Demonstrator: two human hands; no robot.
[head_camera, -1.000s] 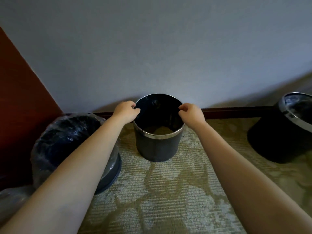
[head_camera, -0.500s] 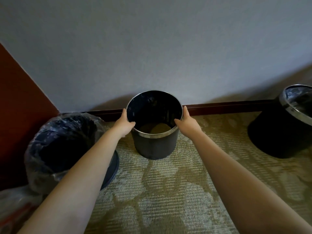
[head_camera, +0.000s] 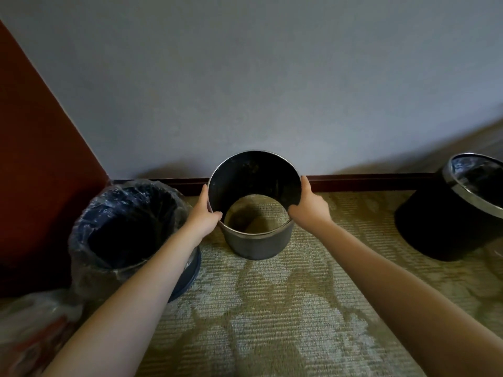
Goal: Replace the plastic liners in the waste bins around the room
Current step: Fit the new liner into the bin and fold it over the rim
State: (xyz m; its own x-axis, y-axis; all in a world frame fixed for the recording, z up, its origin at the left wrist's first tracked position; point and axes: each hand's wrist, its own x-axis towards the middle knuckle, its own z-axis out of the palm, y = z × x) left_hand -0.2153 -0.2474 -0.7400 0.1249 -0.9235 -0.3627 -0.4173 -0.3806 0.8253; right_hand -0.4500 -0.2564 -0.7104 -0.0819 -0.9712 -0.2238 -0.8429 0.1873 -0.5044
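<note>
head | left hand (head_camera: pixel 202 214) and right hand (head_camera: pixel 307 206) gripping opposite sides of middle bin (head_camera: pixel 255 246) at its metal rim, thumbs inside, fingers curled outside | middle bin on carpet (head_camera: pixel 272 322) near baseboard (head_camera: pixel 353 178), carpet showing through its bottom | lined bin (head_camera: pixel 122 221) just left, clear plastic over rim | third bin (head_camera: pixel 441 227) well apart, right

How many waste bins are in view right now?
3: left bin, plastic-lined; middle bin, unlined, gripped by left hand and right hand; right bin, cut off at frame edge. Others may be hidden.
</note>
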